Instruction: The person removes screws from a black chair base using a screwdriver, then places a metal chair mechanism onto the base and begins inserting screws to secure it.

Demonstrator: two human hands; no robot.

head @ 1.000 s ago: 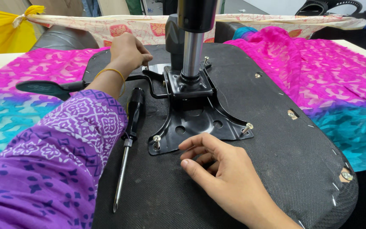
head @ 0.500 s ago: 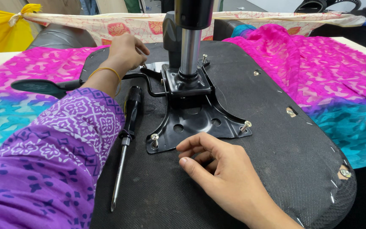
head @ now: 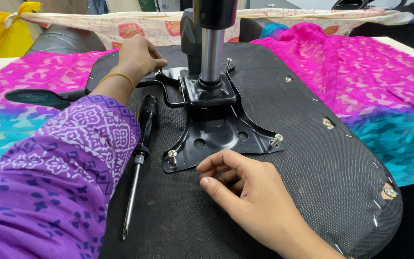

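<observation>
A black chair seat [head: 312,158] lies upside down, with a black metal base plate [head: 226,136] and a chrome gas cylinder [head: 212,48] rising from it. My left hand [head: 137,60] reaches to the plate's far left corner, its fingertips pinched on a bolt there. My right hand [head: 245,192] rests on the seat just in front of the plate, fingers loosely curled and holding nothing. Bolts stand loose in the near left corner [head: 172,154], the near right corner [head: 276,139] and the far right corner [head: 228,61]. A black-handled screwdriver [head: 140,148] lies on the seat beside my left forearm.
A dark lever paddle [head: 34,97] sticks out to the left of the plate. Pink and turquoise cloth [head: 374,67] covers the table under the seat. Yellow cloth [head: 1,33] hangs at the far left. The seat's rim carries staples and small bolts [head: 389,192].
My left hand has shifted slightly at the far corner bolt. The right hand and the screwdriver stay where they were.
</observation>
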